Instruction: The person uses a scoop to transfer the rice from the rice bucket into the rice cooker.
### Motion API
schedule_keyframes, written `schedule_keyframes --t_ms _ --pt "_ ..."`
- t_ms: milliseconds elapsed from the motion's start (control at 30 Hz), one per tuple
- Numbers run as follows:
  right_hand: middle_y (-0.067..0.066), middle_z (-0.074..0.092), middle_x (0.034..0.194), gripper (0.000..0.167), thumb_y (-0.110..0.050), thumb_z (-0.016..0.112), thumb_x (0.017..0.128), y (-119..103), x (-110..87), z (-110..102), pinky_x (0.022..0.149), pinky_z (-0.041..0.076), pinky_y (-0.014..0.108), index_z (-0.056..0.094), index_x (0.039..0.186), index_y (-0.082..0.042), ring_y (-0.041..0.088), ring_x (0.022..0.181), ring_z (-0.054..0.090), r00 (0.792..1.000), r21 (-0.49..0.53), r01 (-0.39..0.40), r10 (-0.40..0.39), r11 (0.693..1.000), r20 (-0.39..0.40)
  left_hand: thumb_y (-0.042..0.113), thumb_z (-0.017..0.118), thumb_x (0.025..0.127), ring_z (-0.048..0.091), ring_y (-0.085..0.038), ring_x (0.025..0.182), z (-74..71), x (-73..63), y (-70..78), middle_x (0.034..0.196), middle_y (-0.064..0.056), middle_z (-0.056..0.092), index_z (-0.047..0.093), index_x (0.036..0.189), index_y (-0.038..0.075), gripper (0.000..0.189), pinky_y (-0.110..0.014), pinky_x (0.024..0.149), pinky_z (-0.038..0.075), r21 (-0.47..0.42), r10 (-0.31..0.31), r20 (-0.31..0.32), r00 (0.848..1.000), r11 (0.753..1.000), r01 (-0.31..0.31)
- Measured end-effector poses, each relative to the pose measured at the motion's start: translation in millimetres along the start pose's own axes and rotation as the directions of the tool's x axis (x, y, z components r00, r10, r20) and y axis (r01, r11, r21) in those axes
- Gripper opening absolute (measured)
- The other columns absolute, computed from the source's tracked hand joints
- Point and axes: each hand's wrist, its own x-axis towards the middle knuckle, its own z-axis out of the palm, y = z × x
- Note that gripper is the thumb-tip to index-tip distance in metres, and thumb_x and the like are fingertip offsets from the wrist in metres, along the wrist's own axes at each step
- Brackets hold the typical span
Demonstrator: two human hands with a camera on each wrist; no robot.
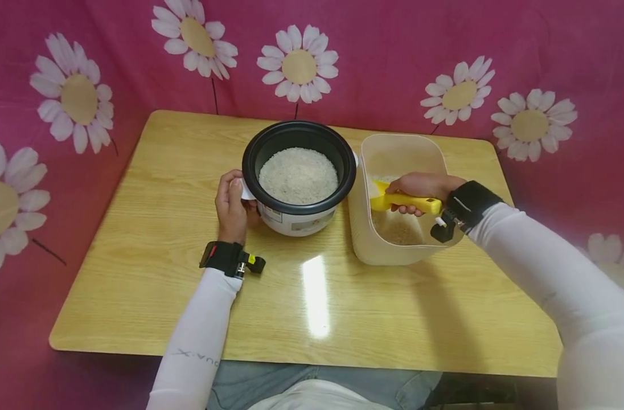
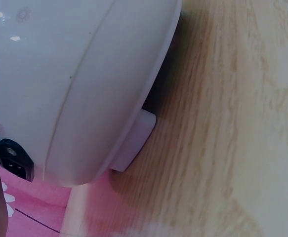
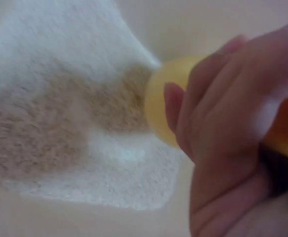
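Note:
On the left, my left hand (image 1: 231,208) grips the white side handle (image 1: 247,191) of a rice cooker (image 1: 302,225). Its lid is off, and a mound of white rice (image 1: 298,175) fills the lower part of the black-rimmed inside. In the left wrist view the cooker's white body (image 2: 84,89) shows with a black power socket (image 2: 15,160). My right hand (image 1: 419,187) holds a yellow scoop (image 1: 419,204) by its handle, inside a cream plastic bin (image 1: 394,256). Loose rice (image 3: 40,128) covers the bin's bottom below the scoop, whose bowl is partly hidden by my fingers.
The bin stands close against the cooker's right side on a wood-grain table (image 1: 271,313). A pink cloth (image 1: 378,68) with large daisies hangs behind and beside the table. The table's front edge is near my body.

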Motion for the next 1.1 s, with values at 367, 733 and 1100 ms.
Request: schedule_keyframes --t_ms 367,733,1100 --pt "-0.007 0.053 0.068 0.042 -0.041 0.035 0.110 17 4.7 1 0.052 0.048 0.016 0.054 0.105 -0.003 0.003 0.050 0.049 0.998 -0.018 0.032 -0.033 0.999 -0.047 0.021 0.045 0.108 0.051 -0.008 0.060 2.3 -5.3 -4.0 0.084 0.006 0.056 0.061 0.114 0.025 0.018 -0.024 0.053 0.044 0.006 0.009 -0.003 1.000 1.000 -0.009" --pt "-0.006 0.054 0.065 0.049 -0.043 0.036 0.109 3 10.5 11 0.052 0.048 0.020 0.055 0.109 0.002 0.005 0.048 0.049 0.989 -0.200 0.027 -0.056 0.980 -0.138 0.023 0.048 0.108 0.051 -0.008 0.060 -8.4 -4.0 6.7 0.087 0.003 0.056 0.062 0.114 0.023 0.016 -0.020 0.052 0.045 -0.019 0.005 -0.042 0.999 1.000 -0.006" --pt "-0.005 0.053 0.062 0.046 -0.044 0.036 0.107 18 4.0 11 0.050 0.048 0.023 0.053 0.101 -0.002 0.007 0.046 0.048 0.985 -0.216 -0.008 -0.029 0.976 -0.170 0.020 0.048 0.107 0.052 -0.007 0.058 5.6 -4.4 -0.3 0.083 0.004 0.057 0.063 0.112 0.022 0.016 -0.021 0.049 0.045 -0.049 0.005 -0.020 1.000 0.999 -0.006"
